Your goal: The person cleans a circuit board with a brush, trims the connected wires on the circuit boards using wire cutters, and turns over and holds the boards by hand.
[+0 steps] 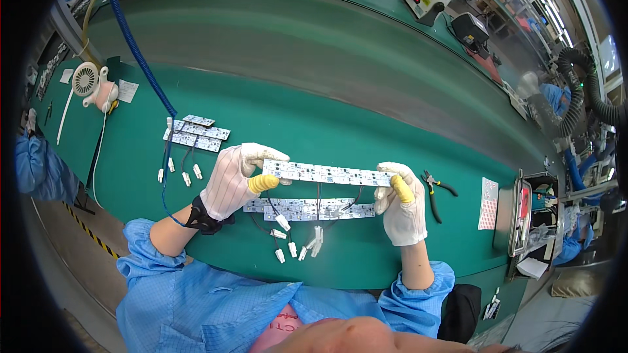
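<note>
Two gloved hands, left (234,180) & right (400,204), pinching ends of long white LED circuit strip (327,173) above green bench mat (340,137); risk: flexing, or dangling wires snagging strips (307,209) beneath.

White gloves (230,182), blue sleeves (196,287)

Both gloved hands, left hand (237,180) and right hand (400,202), hold a long circuit strip (327,174) above the green bench (340,124).
</note>
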A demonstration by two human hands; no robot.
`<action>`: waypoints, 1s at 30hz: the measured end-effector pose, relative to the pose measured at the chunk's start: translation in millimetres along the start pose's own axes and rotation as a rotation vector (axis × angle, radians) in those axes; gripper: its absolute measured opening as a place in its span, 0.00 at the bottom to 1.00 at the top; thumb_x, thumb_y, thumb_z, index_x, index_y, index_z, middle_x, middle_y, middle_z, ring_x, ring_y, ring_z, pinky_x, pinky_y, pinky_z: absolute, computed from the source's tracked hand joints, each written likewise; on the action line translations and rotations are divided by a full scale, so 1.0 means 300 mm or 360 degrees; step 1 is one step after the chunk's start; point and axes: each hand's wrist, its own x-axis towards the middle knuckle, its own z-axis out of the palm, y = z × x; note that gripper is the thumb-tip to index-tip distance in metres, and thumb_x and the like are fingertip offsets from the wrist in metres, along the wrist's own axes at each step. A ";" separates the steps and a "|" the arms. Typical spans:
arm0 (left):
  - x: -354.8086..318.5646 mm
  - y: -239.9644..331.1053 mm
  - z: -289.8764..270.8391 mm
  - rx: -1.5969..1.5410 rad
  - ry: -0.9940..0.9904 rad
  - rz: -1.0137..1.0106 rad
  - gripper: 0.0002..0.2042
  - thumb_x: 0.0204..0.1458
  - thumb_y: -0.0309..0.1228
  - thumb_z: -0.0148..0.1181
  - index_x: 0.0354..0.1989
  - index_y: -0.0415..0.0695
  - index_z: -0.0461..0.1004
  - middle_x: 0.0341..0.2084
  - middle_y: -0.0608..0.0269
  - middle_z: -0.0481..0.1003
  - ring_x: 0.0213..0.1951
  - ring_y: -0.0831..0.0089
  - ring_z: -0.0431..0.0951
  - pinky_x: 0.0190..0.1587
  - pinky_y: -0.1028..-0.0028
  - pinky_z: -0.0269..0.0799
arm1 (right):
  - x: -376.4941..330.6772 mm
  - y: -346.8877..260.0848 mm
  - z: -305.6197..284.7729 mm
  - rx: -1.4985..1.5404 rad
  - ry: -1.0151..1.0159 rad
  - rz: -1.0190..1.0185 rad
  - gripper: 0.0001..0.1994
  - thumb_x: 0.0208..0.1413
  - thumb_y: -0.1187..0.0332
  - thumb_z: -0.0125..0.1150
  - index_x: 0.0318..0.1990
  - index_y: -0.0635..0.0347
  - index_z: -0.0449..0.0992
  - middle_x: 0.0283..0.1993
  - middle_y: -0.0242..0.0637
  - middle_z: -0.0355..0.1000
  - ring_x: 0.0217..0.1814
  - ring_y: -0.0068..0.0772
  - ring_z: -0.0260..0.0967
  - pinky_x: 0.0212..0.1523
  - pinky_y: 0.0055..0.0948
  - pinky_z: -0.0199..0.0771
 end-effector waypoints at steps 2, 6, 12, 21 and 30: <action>0.009 0.002 0.003 0.0028 -0.0027 0.0010 0.31 0.49 0.56 0.59 0.43 0.33 0.72 0.28 0.57 0.81 0.33 0.74 0.80 0.37 0.76 0.73 | -0.005 -0.005 -0.008 0.0001 0.0000 -0.0011 0.15 0.62 0.62 0.53 0.48 0.66 0.72 0.24 0.36 0.72 0.18 0.19 0.66 0.21 0.18 0.66; 0.027 0.020 0.045 -0.0417 0.0029 -0.0141 0.25 0.54 0.48 0.60 0.41 0.32 0.72 0.29 0.55 0.80 0.33 0.71 0.80 0.40 0.74 0.75 | -0.019 -0.013 -0.021 -0.0010 0.0118 0.0069 0.15 0.63 0.61 0.53 0.48 0.64 0.72 0.26 0.34 0.72 0.20 0.19 0.66 0.21 0.17 0.67; -0.032 -0.014 0.028 -0.0387 0.0218 -0.0053 0.27 0.53 0.49 0.61 0.43 0.31 0.70 0.29 0.54 0.78 0.32 0.69 0.80 0.39 0.73 0.76 | -0.004 -0.009 0.005 -0.0165 -0.0109 -0.0044 0.14 0.63 0.62 0.53 0.48 0.61 0.73 0.27 0.32 0.72 0.21 0.17 0.65 0.23 0.18 0.66; 0.031 0.002 0.033 -0.0509 0.0063 -0.0162 0.21 0.55 0.41 0.61 0.42 0.32 0.71 0.30 0.53 0.79 0.34 0.70 0.81 0.40 0.74 0.75 | 0.002 -0.009 -0.005 -0.0003 0.0068 -0.0014 0.13 0.64 0.62 0.51 0.46 0.62 0.73 0.24 0.33 0.71 0.17 0.17 0.65 0.18 0.16 0.66; -0.011 -0.024 -0.005 -0.0289 0.0012 -0.0195 0.22 0.57 0.46 0.57 0.42 0.34 0.71 0.28 0.55 0.80 0.34 0.76 0.80 0.41 0.77 0.73 | 0.013 0.035 0.010 0.0015 -0.0009 -0.0020 0.13 0.65 0.62 0.50 0.44 0.63 0.73 0.24 0.33 0.72 0.17 0.18 0.65 0.19 0.16 0.65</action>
